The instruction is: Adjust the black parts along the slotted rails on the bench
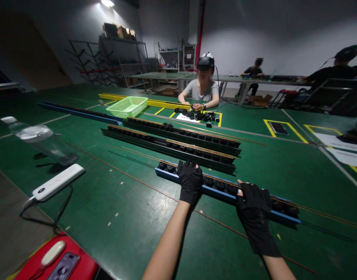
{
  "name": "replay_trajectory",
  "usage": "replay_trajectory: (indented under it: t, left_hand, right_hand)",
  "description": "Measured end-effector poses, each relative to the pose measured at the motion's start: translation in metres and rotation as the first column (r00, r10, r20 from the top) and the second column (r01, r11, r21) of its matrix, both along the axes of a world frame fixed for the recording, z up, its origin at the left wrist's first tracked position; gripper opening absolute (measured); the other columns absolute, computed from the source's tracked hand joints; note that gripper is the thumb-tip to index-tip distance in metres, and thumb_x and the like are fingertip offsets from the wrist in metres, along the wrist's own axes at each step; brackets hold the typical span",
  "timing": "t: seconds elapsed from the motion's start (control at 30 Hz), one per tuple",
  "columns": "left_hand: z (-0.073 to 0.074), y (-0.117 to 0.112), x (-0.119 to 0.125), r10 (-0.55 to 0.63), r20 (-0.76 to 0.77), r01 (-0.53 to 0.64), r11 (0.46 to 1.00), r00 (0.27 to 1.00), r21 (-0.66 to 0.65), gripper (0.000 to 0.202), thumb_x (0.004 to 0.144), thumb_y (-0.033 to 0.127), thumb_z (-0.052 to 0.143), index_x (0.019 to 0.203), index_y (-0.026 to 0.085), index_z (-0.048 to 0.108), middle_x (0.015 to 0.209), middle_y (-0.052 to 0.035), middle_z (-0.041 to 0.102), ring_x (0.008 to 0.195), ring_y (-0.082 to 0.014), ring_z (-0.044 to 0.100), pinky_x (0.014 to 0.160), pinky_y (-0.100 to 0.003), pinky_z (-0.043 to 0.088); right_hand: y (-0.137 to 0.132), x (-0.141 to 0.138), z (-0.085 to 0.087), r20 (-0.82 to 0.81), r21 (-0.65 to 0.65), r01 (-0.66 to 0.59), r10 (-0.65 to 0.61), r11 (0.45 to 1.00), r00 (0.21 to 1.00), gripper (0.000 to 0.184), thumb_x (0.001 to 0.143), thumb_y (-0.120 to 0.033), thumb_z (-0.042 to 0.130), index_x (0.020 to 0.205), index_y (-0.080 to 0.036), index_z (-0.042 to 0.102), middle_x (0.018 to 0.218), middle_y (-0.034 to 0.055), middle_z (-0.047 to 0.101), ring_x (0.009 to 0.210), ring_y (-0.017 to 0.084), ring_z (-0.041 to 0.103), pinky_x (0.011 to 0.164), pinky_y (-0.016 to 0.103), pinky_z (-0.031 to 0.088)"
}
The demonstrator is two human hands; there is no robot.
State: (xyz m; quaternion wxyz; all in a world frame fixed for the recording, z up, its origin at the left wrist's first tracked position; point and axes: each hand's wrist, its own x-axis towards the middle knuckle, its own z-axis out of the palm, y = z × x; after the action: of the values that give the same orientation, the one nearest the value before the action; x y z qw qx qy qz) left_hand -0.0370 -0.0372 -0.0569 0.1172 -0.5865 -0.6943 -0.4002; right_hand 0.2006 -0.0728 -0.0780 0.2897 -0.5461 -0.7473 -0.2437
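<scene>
Blue-edged black rail (222,193) — slanted, lined with black fittings (219,185)

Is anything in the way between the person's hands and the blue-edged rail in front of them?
No, nothing visible stands in the way: the left hand and the right hand both rest directly on the blue-edged rail.

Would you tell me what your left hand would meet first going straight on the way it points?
The left hand, resting on the blue-edged rack, would probably meet the dark rack ahead; depth is unclear.
</scene>
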Motion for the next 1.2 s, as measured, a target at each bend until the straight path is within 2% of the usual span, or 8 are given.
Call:
replay_trajectory:
  t: [0.27, 0.77, 1.03, 1.2]
  left_hand:
    - [0.002, 0.000, 0.000, 0.003, 0.014, -0.003, 1.000, 1.000, -0.012, 0.028, 0.091, 0.018, 0.047, 0.073, 0.023, 0.067, 0.083, -0.0036, 0.075, 0.095, -0.0220, 0.066, 0.109, -0.047, 0.034]
    - [0.002, -0.002, 0.001, 0.012, 0.022, -0.012, 1.000, 1.000, -0.014, 0.026, 0.092, 0.019, 0.048, 0.074, 0.023, 0.067, 0.085, -0.0031, 0.075, 0.095, -0.0212, 0.065, 0.109, -0.045, 0.033]
    - [0.004, -0.002, 0.000, 0.014, 0.025, -0.013, 0.999, 1.000, -0.034, 0.028, 0.093, 0.021, 0.046, 0.074, 0.023, 0.067, 0.085, -0.0042, 0.075, 0.094, -0.0210, 0.066, 0.109, -0.044, 0.033]
    - [0.006, -0.002, -0.002, -0.007, 0.013, 0.007, 1.000, 1.000, -0.024, 0.029, 0.093, 0.021, 0.046, 0.074, 0.022, 0.068, 0.081, -0.0055, 0.074, 0.091, -0.0214, 0.067, 0.106, -0.045, 0.037]
  right_hand:
    - [-0.002, -0.003, 0.006, -0.007, 0.008, -0.008, 0.008, 1.000, 1.000, 0.031, 0.094, -0.026, 0.048, 0.120, -0.018, 0.063, 0.108, 0.0079, 0.070, 0.100, 0.024, 0.058, 0.098, 0.042, 0.036]
    - [0.002, 0.002, -0.006, -0.010, 0.002, -0.008, 0.008, 1.000, 1.000, 0.033, 0.094, -0.029, 0.046, 0.120, -0.019, 0.063, 0.113, 0.0088, 0.069, 0.105, 0.026, 0.056, 0.103, 0.046, 0.033]
    - [0.002, 0.001, -0.003, -0.017, -0.006, -0.003, 0.003, 1.000, 1.000, 0.034, 0.093, -0.028, 0.045, 0.120, -0.018, 0.062, 0.112, 0.0097, 0.069, 0.103, 0.025, 0.056, 0.102, 0.045, 0.033]
    - [0.001, 0.000, 0.000, -0.011, -0.028, 0.001, -0.002, 1.000, 1.000, 0.033, 0.094, -0.028, 0.046, 0.120, -0.019, 0.063, 0.107, 0.0089, 0.069, 0.100, 0.025, 0.055, 0.098, 0.043, 0.033]
